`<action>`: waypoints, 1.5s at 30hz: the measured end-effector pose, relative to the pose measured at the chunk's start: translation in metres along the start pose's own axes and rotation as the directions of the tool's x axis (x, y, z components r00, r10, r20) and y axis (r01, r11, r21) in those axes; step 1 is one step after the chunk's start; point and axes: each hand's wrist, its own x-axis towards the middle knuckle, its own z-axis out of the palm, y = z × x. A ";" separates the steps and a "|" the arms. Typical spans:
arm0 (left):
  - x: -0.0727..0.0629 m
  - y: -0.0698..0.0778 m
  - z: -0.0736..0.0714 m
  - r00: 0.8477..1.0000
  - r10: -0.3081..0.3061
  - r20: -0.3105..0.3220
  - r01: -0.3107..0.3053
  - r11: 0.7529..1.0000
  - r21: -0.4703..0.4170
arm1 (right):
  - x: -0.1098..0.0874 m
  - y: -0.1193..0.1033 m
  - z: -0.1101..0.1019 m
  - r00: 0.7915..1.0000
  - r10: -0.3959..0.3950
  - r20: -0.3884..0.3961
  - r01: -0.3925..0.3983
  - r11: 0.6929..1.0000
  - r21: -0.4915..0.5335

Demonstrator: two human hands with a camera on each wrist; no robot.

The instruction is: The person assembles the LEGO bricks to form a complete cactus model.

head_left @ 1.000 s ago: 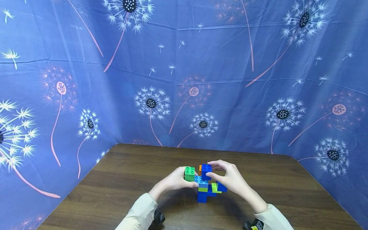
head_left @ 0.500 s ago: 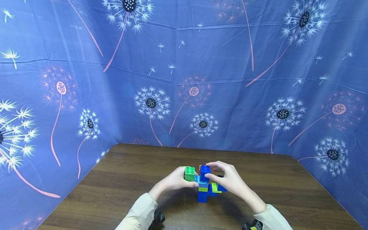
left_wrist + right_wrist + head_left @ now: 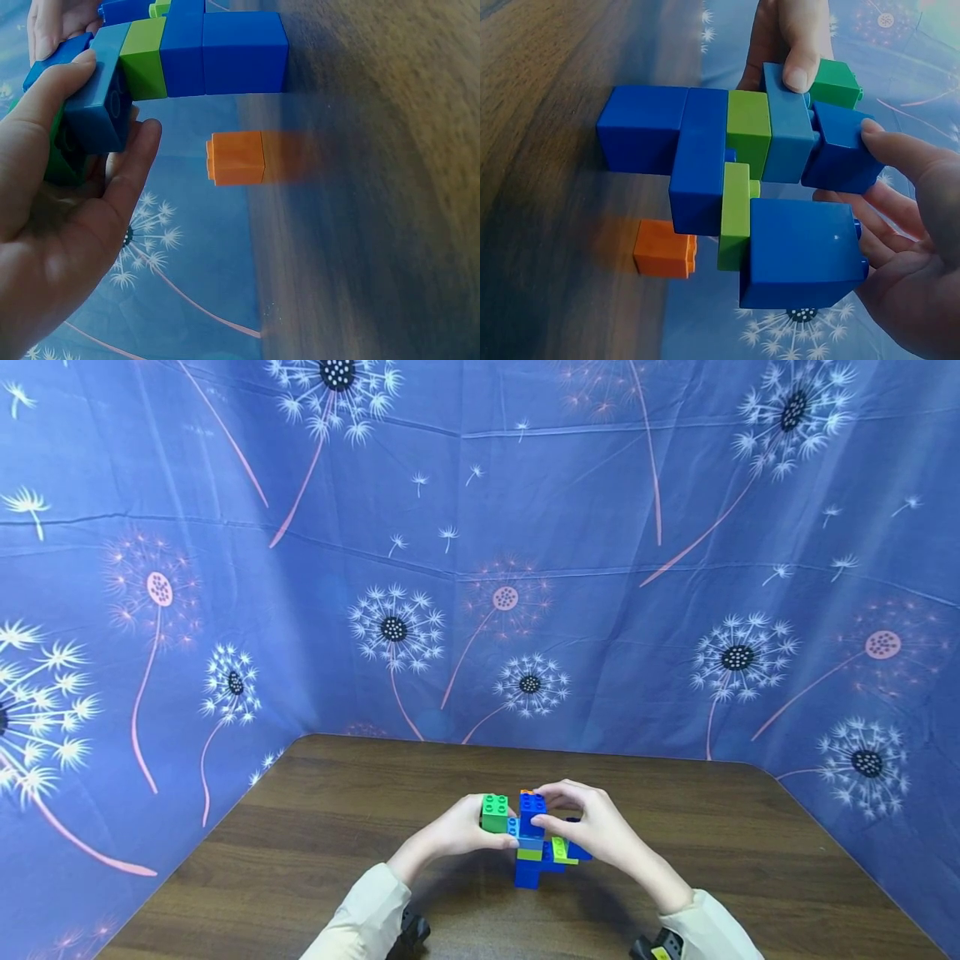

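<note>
A stack of toy building bricks stands on the table, with a blue brick point(image 3: 641, 127) at its foot, a lime brick point(image 3: 748, 127) higher up and a long light-blue brick point(image 3: 531, 843) across the top. My left hand point(image 3: 455, 827) grips the light-blue brick, thumb in front, beside a green brick point(image 3: 495, 814) on its left end. Between thumb and fingers my right hand point(image 3: 596, 822) pinches a dark blue brick point(image 3: 532, 812) over the right end. Some light-blue studs show between the two, and the dark blue brick looks slightly tilted in the right wrist view.
A side arm of the stack carries a thin lime brick point(image 3: 735, 217) and a large blue brick point(image 3: 802, 251). Behind the stack, an orange brick point(image 3: 664, 248) stands on the wooden table point(image 3: 360, 793). A blue dandelion-print cloth point(image 3: 600, 527) hangs at the back and sides.
My right hand has moved the dark blue brick slightly left and down onto the light-blue brick, covering more of the orange brick behind. The left hand has stayed in place.
</note>
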 end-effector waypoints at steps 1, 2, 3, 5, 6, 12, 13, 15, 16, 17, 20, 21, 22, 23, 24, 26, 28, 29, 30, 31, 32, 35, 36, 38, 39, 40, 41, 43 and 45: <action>0.000 0.000 0.000 1.000 -0.001 0.001 0.001 1.000 0.001 | 0.000 0.000 0.000 1.000 0.002 0.001 -0.002 1.000 0.000; 0.000 0.000 0.000 1.000 -0.005 0.002 0.005 1.000 0.000 | 0.000 0.000 0.000 1.000 0.004 0.001 -0.004 1.000 0.002; 0.000 0.001 0.000 1.000 -0.006 0.001 0.006 1.000 -0.003 | 0.000 0.000 -0.001 1.000 0.002 0.001 -0.002 1.000 -0.002; 0.000 0.001 0.000 1.000 -0.010 0.001 0.010 1.000 -0.005 | 0.000 -0.001 -0.001 1.000 -0.007 0.001 0.007 1.000 -0.011; 0.001 0.001 0.000 1.000 -0.009 -0.001 0.009 1.000 -0.004 | 0.000 -0.001 0.000 1.000 -0.011 -0.002 0.011 1.000 -0.011; 0.000 -0.001 0.002 1.000 -0.009 0.000 0.009 1.000 -0.001 | -0.002 -0.001 0.001 0.999 -0.036 0.003 0.036 0.999 -0.003; 0.000 -0.001 0.002 1.000 -0.008 0.001 0.008 1.000 -0.003 | -0.002 0.000 0.001 0.999 -0.038 0.006 0.038 0.999 -0.005; 0.000 -0.001 0.003 1.000 -0.003 0.004 0.003 1.000 -0.004 | -0.003 0.000 0.001 0.999 -0.033 0.011 0.033 0.999 -0.003; 0.000 -0.001 0.003 1.000 -0.002 0.005 0.002 1.000 -0.001 | -0.003 0.000 0.001 0.999 -0.030 0.012 0.030 1.000 -0.008; 0.000 -0.001 0.003 1.000 0.001 0.005 -0.001 1.000 0.003 | -0.003 0.001 0.001 0.999 -0.030 0.013 0.030 1.000 -0.010; 0.001 -0.001 0.003 1.000 0.001 0.005 -0.001 1.000 0.005 | -0.002 0.002 -0.001 0.999 -0.037 0.019 0.037 0.999 -0.019; 0.001 -0.001 0.003 1.000 0.001 0.004 -0.001 1.000 0.006 | -0.001 0.003 -0.001 0.999 -0.050 0.021 0.050 0.998 -0.029; 0.001 -0.001 0.003 1.000 -0.001 0.003 0.001 1.000 0.007 | -0.001 0.003 -0.001 0.998 -0.055 0.020 0.056 0.998 -0.036; 0.001 -0.001 0.003 1.000 -0.001 0.002 0.001 1.000 0.007 | -0.001 0.003 -0.001 0.998 -0.060 0.018 0.061 0.997 -0.040; 0.000 -0.001 0.003 1.000 -0.003 0.001 0.003 1.000 0.009 | 0.000 0.003 -0.001 0.998 -0.068 0.018 0.069 0.997 -0.046; 0.000 0.000 0.002 1.000 -0.001 0.002 0.001 1.000 0.016 | 0.000 0.004 0.000 0.997 -0.073 0.014 0.073 0.996 -0.050; 0.000 -0.001 0.002 1.000 0.000 0.001 0.000 1.000 0.021 | 0.000 0.004 0.000 0.997 -0.076 0.010 0.076 0.996 -0.052; 0.000 -0.001 0.002 1.000 0.003 0.000 -0.003 1.000 0.023 | 0.000 0.005 0.000 0.997 -0.081 0.009 0.081 0.995 -0.053; 0.000 -0.001 0.002 1.000 0.005 0.000 -0.005 1.000 0.024 | 0.000 0.005 0.001 0.996 -0.086 0.010 0.087 0.995 -0.055; -0.001 -0.001 0.002 1.000 0.005 0.000 -0.005 1.000 0.023 | 0.000 0.005 0.001 0.996 -0.086 0.010 0.086 0.995 -0.057; -0.001 -0.001 0.002 1.000 0.005 0.000 -0.005 1.000 0.022 | 0.000 0.005 0.001 0.996 -0.088 0.008 0.088 0.994 -0.059; -0.001 -0.002 0.003 1.000 0.000 0.001 0.000 1.000 0.019 | -0.001 0.005 0.001 0.996 -0.086 0.002 0.086 0.994 -0.062; -0.001 -0.002 0.003 1.000 -0.001 0.002 0.001 1.000 0.016 | -0.001 0.005 0.001 0.996 -0.084 0.001 0.084 0.994 -0.064; -0.001 -0.002 0.003 1.000 -0.003 0.005 0.003 1.000 0.013 | -0.002 0.004 0.002 0.997 -0.082 -0.004 0.081 0.995 -0.065; -0.001 -0.002 0.003 1.000 -0.003 0.006 0.003 1.000 0.008 | -0.003 0.004 0.002 0.996 -0.086 -0.004 0.086 0.994 -0.067; -0.001 -0.002 0.003 1.000 -0.004 0.006 0.004 1.000 0.010 | -0.003 0.003 0.002 0.996 -0.087 -0.004 0.087 0.994 -0.067; -0.001 -0.002 0.002 1.000 -0.006 0.004 0.006 1.000 0.007 | -0.003 0.003 0.001 0.996 -0.088 -0.003 0.088 0.994 -0.066; 0.000 -0.001 0.002 1.000 -0.010 0.002 0.009 1.000 0.006 | -0.003 0.002 0.001 0.997 -0.082 0.001 0.082 0.995 -0.061; 0.000 0.000 0.001 1.000 -0.010 -0.001 0.010 1.000 0.007 | -0.002 0.002 0.001 0.998 -0.070 0.005 0.070 0.996 -0.051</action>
